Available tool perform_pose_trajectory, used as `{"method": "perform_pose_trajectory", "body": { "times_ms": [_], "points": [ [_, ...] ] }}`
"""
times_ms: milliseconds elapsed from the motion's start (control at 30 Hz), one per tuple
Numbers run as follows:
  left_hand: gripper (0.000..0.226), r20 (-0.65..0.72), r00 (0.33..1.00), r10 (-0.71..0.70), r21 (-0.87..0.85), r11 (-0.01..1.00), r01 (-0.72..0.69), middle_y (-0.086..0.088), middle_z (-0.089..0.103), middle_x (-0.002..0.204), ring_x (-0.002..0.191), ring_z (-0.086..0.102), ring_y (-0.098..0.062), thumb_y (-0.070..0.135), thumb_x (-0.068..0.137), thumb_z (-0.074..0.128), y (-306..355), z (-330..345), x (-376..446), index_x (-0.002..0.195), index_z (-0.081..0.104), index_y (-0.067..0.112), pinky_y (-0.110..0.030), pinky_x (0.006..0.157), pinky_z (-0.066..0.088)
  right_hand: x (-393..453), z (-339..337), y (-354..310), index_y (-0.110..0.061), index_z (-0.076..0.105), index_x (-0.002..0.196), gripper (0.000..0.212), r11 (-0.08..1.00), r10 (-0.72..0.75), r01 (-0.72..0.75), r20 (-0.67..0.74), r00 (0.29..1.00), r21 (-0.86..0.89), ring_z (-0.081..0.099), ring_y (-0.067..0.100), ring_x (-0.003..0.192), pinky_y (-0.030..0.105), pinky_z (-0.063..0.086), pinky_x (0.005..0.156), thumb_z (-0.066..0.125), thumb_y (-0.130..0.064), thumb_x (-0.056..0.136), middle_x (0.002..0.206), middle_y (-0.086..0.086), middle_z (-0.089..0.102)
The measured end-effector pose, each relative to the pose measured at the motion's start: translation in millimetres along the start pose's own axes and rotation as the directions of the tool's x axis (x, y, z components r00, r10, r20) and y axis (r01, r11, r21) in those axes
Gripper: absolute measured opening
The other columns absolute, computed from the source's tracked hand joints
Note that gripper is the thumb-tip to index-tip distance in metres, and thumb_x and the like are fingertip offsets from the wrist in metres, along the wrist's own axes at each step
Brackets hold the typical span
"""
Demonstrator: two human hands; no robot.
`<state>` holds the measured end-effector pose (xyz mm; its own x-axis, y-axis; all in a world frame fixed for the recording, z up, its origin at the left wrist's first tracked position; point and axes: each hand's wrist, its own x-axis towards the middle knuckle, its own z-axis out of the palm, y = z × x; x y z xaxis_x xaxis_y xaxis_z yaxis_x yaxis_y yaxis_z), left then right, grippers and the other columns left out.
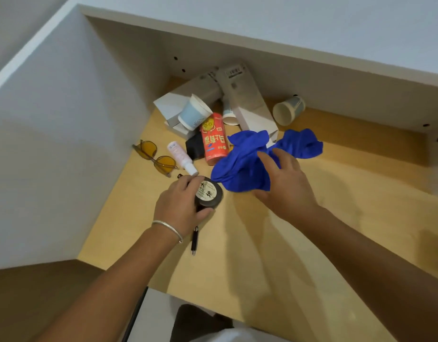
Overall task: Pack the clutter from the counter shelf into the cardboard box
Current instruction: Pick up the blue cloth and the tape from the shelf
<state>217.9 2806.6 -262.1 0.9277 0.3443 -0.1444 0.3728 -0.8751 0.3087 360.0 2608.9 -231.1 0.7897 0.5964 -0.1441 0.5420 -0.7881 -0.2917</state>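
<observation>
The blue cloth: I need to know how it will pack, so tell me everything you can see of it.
The blue cloth is a vivid royal-blue piece of soft, thin-looking fabric, crumpled and bunched into folds on the wooden shelf. One lobe trails toward the right. The right hand grips its middle, fingers curled into the folds. Its left edge lies against the red can, and its top overlaps the foot of a white carton. No print or label shows.

white back panel [237, 70] closed rear of recess, small peg holes [175, 58] dotted it. white side panel [65, 144] joined back panel's left edge. white countertop [262, 21] overhung back panel. brown floor [28, 292] lay far below-left of back panel.
</observation>
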Motion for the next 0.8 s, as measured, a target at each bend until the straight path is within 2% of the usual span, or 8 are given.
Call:
{"method": "perform_pose_trajectory", "body": {
  "times_ms": [100,167,200,267,367,467,600,800],
  "points": [
    [0.085,0.010,1.000,0.007,0.013,1.000,-0.007,-0.003,0.049,0.133,0.118,0.048,-0.025,0.055,0.063,0.076,3.6,12.2,9.7,0.136,0.046,0.024,-0.040,0.086,0.047,21.1,16.4,1.2,-0.031,0.011,0.150,0.097,1.000,-0.005,0.006,0.048,0.999,-0.010,0.009,0.032,0.143,0.047,0.027,0.112,0.072,-0.044,0.076,0.156,0.010,0.009],
    [0.086,0.017,1.000,0.005,0.020,1.000,-0.006,-0.004,0.048,0.134,0.120,0.046,-0.025,0.053,0.061,0.076,6.2,18.5,13.8,0.137,0.047,0.024,-0.040,0.088,0.046,32.1,27.5,3.9,-0.033,0.008,0.150,0.097,1.000,0.007,-0.006,0.110,0.994,-0.013,0.007,0.033,0.143,0.047,0.028,0.112,0.071,-0.043,0.077,0.157,0.009,0.005],
    [0.086,0.019,1.000,0.003,0.022,1.000,-0.004,-0.004,0.048,0.134,0.121,0.045,-0.025,0.052,0.061,0.076,7.0,21.0,15.0,0.137,0.047,0.024,-0.040,0.088,0.046,36.3,32.4,5.3,-0.033,0.009,0.149,0.094,1.000,0.018,-0.017,0.136,0.991,-0.013,0.009,0.033,0.143,0.047,0.031,0.110,0.070,-0.041,0.078,0.156,0.008,0.006],
    [0.085,0.012,1.000,-0.003,0.016,1.000,0.003,-0.004,0.048,0.133,0.123,0.044,-0.025,0.050,0.061,0.077,7.6,25.1,16.5,0.137,0.047,0.024,-0.040,0.089,0.047,42.5,39.7,6.8,-0.033,0.018,0.146,0.082,1.000,0.026,-0.027,0.140,0.990,0.004,0.025,0.033,0.135,0.044,0.041,0.100,0.067,-0.033,0.081,0.151,0.009,0.017],
    [0.083,0.014,0.999,-0.033,-0.004,0.999,0.033,-0.003,0.047,0.134,0.124,0.041,-0.025,0.045,0.062,0.075,10.0,26.2,19.0,0.136,0.046,0.024,-0.041,0.090,0.047,47.2,41.1,7.6,-0.026,0.038,0.131,0.054,0.997,0.024,-0.030,0.085,0.996,0.074,0.045,0.029,0.106,0.039,0.048,0.079,0.058,-0.014,0.082,0.127,0.009,0.040],
    [0.079,-0.003,0.999,-0.042,-0.038,0.998,0.042,-0.001,0.051,0.126,0.117,0.044,-0.026,0.040,0.058,0.074,15.3,22.1,20.5,0.131,0.047,0.025,-0.041,0.086,0.048,46.0,33.2,13.0,-0.018,0.048,0.119,0.037,0.992,0.013,-0.022,0.071,0.997,0.122,0.049,0.026,0.093,0.038,0.047,0.072,0.051,-0.007,0.084,0.114,0.008,0.047],
    [0.076,-0.077,0.997,-0.024,-0.067,0.998,0.019,-0.002,0.053,0.119,0.110,0.047,-0.027,0.035,0.055,0.075,23.4,9.8,17.9,0.126,0.050,0.023,-0.040,0.081,0.048,29.0,13.7,24.6,-0.017,0.053,0.108,0.031,0.983,0.001,0.010,-0.062,0.998,0.183,0.049,0.021,0.083,0.032,0.043,0.063,0.053,-0.003,0.080,0.107,0.004,0.050],
    [0.074,-0.195,0.977,0.092,-0.051,0.993,-0.104,-0.004,0.053,0.119,0.109,0.049,-0.027,0.030,0.056,0.079,62.1,-20.1,13.7,0.124,0.053,0.018,-0.043,0.081,0.048,-10.6,-38.5,46.8,-0.015,0.057,0.099,0.029,0.966,0.049,0.021,-0.260,0.964,0.257,0.046,0.019,0.081,0.031,0.040,0.062,0.056,-0.001,0.074,0.100,0.001,0.052]
  ]
}}
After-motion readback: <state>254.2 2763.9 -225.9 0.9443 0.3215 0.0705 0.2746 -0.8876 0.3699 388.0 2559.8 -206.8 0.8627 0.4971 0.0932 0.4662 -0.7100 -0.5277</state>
